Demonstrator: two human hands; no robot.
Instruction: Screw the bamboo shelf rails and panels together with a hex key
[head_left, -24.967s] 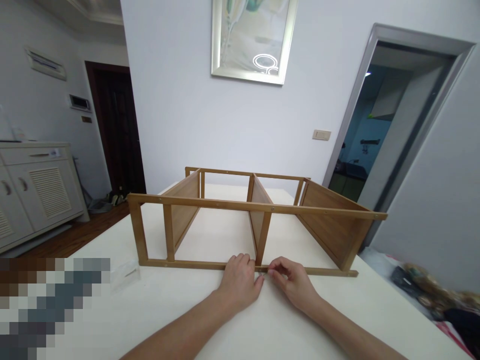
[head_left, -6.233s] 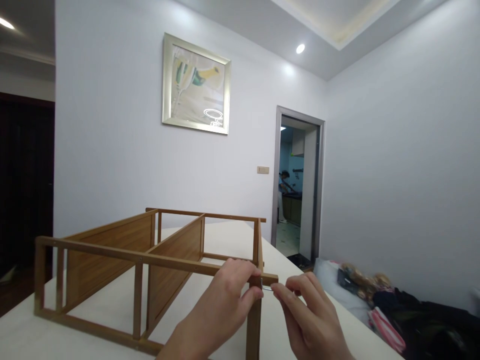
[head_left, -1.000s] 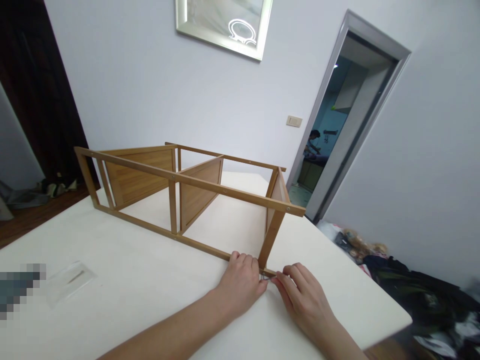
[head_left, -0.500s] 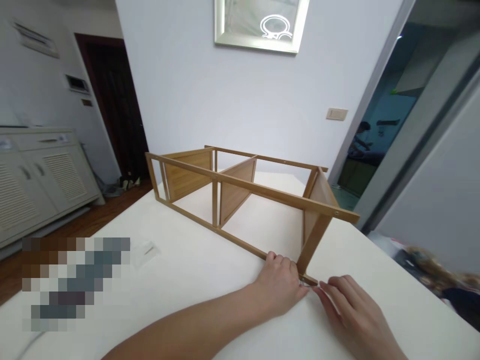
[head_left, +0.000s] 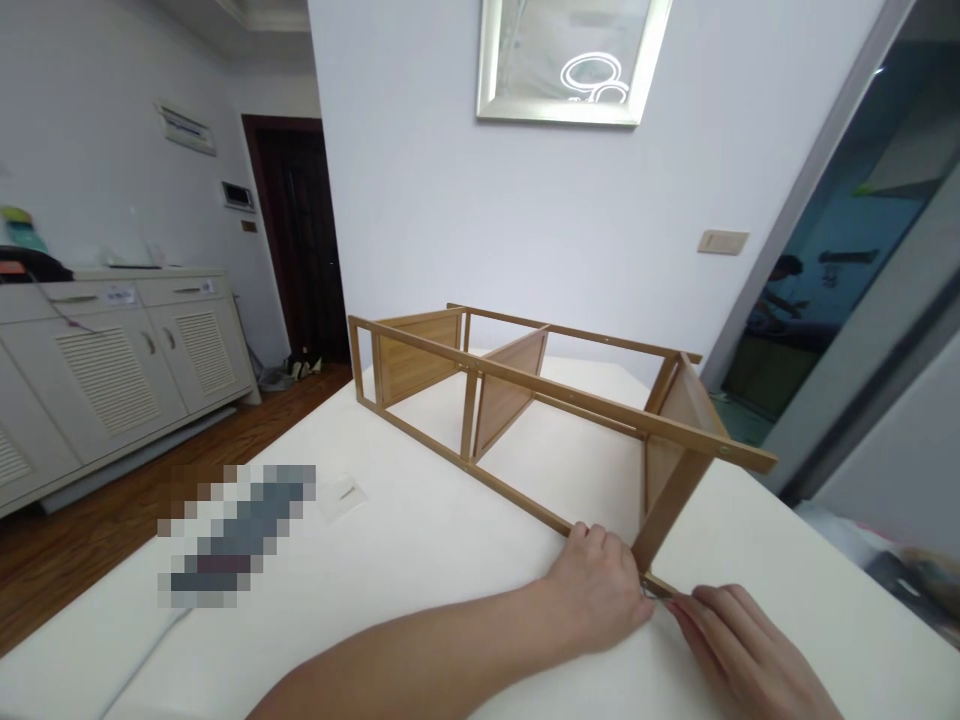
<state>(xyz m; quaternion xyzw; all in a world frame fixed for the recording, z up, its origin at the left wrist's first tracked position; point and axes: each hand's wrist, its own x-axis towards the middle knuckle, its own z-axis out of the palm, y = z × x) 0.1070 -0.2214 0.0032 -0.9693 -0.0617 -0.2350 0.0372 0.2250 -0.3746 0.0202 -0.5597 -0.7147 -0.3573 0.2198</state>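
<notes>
A bamboo shelf frame (head_left: 517, 385) lies on its side on the white table (head_left: 420, 550), with three panels between long rails. My left hand (head_left: 600, 590) rests with curled fingers on the near bottom rail, beside the frame's right end post. My right hand (head_left: 750, 645) sits just to the right of it, fingers pinched on a small metal tool (head_left: 654, 593) at the rail's end; the tool is mostly hidden.
A small clear plastic bag (head_left: 341, 492) lies on the table to the left, next to a blurred patch. White cabinets (head_left: 112, 360) stand at left on a wooden floor. An open doorway (head_left: 825, 290) at right shows another person far off.
The view has swung to the left, so the frame and both hands now sit further right and lower. Both hands stay at the same corner of the bottom rail.
</notes>
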